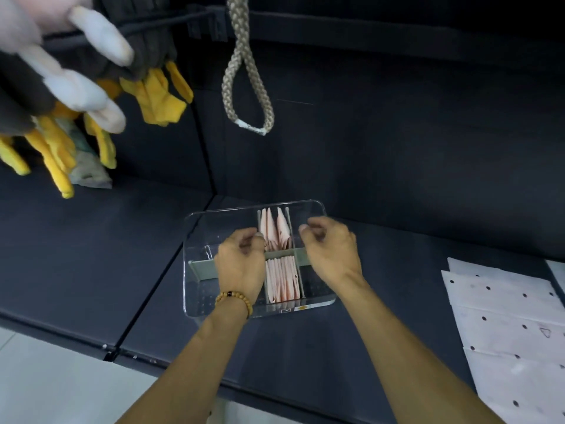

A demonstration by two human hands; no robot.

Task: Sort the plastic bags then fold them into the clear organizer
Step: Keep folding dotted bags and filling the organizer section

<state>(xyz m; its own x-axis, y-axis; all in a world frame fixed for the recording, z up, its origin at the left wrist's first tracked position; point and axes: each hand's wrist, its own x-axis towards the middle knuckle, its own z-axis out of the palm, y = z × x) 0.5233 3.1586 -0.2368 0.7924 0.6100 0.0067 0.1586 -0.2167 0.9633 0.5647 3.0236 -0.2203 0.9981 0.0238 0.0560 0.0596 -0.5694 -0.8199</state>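
Two bare forearms reach up from the bottom edge toward a dark shelf [91, 246]. On it, a little back from the front edge and just right of a seam between two panels, stands a clear rectangular plastic organizer [200, 289] split by grey dividers. Its middle column holds folded pale pink plastic bags [282, 280], packed upright in both the front and the back compartment; the compartments to either side show no bags.

Left hand [241, 261], with a brown beaded bracelet [234, 298] on its wrist, hovers over the organizer's left half, its fingers curled inward beside the back row of bags; whether it pinches anything cannot be told. Right hand [331, 249] hangs over the right half, its fingers also curled, with nothing visibly held.

White perforated sheets [507, 325] lie overlapped toward the shelf's right end. Above, a beige braided rope loop [247, 96] dangles, and blurred yellow and white work gloves [76, 96] hang at the upper left.
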